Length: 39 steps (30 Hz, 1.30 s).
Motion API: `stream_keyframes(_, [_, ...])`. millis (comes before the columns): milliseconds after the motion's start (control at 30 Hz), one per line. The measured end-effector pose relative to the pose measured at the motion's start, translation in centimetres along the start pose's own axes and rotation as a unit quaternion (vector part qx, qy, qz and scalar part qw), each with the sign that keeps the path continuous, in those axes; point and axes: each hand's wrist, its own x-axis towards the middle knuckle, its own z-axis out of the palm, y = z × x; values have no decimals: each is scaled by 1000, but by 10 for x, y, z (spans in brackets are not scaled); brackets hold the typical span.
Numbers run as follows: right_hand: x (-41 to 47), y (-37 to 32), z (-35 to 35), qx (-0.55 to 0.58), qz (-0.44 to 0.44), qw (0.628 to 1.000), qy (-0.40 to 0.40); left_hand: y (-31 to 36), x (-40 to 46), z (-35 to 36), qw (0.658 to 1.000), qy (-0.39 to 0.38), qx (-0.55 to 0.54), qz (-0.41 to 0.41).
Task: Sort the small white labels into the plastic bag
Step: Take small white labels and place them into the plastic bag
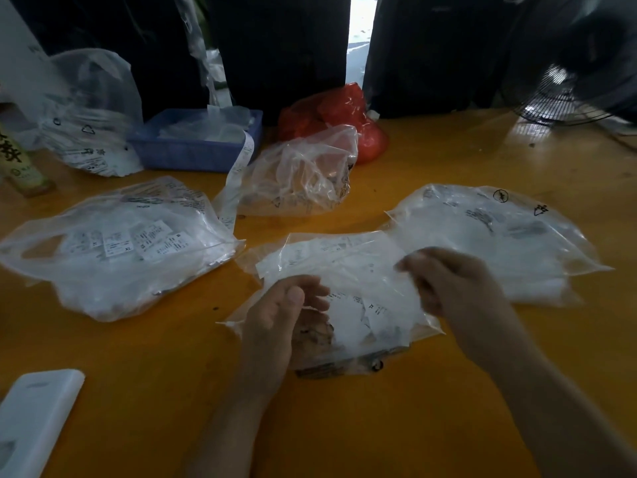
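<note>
Plastic bag [344, 270] lay near centre on the desk [413, 408], white labels [358, 315] inside. Left hand [279, 315] gripped its near-left edge; right hand [448, 284] pinched its upper film.

- Left hand [275, 315] lay low at centre, thumb up, fingers curled inward.
- Right hand [451, 281] hovered higher, knuckles up, fingers bent down in a pinch, blurred.
- Both bare forearms reached forward from the lower edge.

hands [362, 301] motion-blurred | white case [38, 419] cut off | fan [565, 94] cut off
</note>
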Motion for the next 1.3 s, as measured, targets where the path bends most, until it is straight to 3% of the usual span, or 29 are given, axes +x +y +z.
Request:
stream_keyframes(133, [-18,16,44,-135,-40,983,-114,5,-4,-1,992,-107,28,-58])
stream_keyframes(300, [-23,25,65,-149,-56,976,-148,2,-6,-2,997,-24,34,-61])
stream_keyframes(433, [-23,30,68,-260,-125,948,-132,-1,-3,-1,993,21,-53,-99])
stream_keyframes(533, [-20,27,67,-285,-123,941,-132,-6,-3,-2,991,22,-85,-96])
stream_keyframes(667, [4,32,48,-429,-133,893,-36,-10,-3,-4,990,4,-111,-90])
stream_keyframes(767, [14,32,46,-495,-100,862,-49,-13,-4,-4,992,-13,-80,-94])
stream_keyframes(900, [15,33,51,-514,-154,842,-54,-12,-4,-3,993,-31,-69,-87])
stream_keyframes(1033, [17,39,54,-556,-138,813,-106,-12,-4,-5,994,-33,-63,-81])
stream_keyframes(1200, [21,43,59,-503,-141,851,-63,-15,-3,-6,994,-9,-70,-87])
stream_keyframes(1300, [22,44,55,-415,-173,893,2,-17,-4,-5,994,-6,-61,-86])
